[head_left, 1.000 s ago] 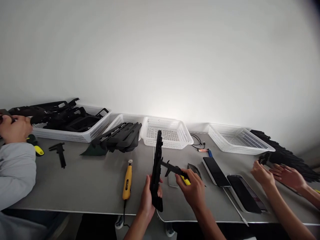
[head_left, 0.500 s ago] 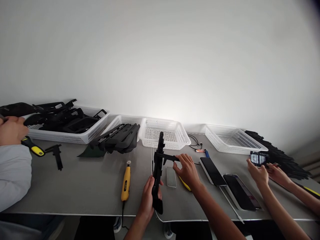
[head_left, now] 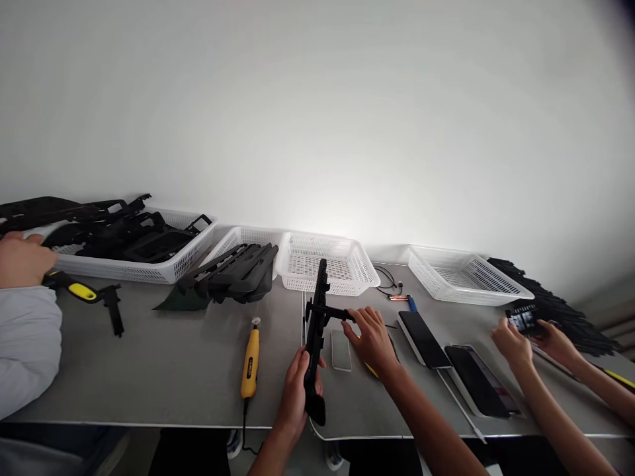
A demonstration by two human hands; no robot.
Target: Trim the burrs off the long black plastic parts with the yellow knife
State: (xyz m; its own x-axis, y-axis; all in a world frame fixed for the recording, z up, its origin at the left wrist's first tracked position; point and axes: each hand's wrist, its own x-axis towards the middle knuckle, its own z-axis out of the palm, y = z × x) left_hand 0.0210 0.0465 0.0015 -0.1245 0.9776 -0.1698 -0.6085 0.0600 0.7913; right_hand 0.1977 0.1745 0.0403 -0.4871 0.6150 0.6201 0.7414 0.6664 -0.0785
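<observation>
A long black plastic part stands nearly upright over the front edge of the grey table, with my left hand wrapped round its lower half. A black arm sticks out to the right from the part's middle, and my right hand pinches the end of it between thumb and fingers. Beneath my right forearm lies a yellow tool, mostly hidden. A small pale rectangular block rests between my two hands. The yellow rotary tool lies to the left of my left hand.
White baskets line the wall; the left ones hold black parts. Two dark flat devices lie to the right. A person's hands hold a small black part at right. Another person's hand is at far left.
My hands and the black part have hardly moved. At right, the other person's small part has turned and tilted. At far left, the yellow-and-black tool has shifted right, against the small black piece.
</observation>
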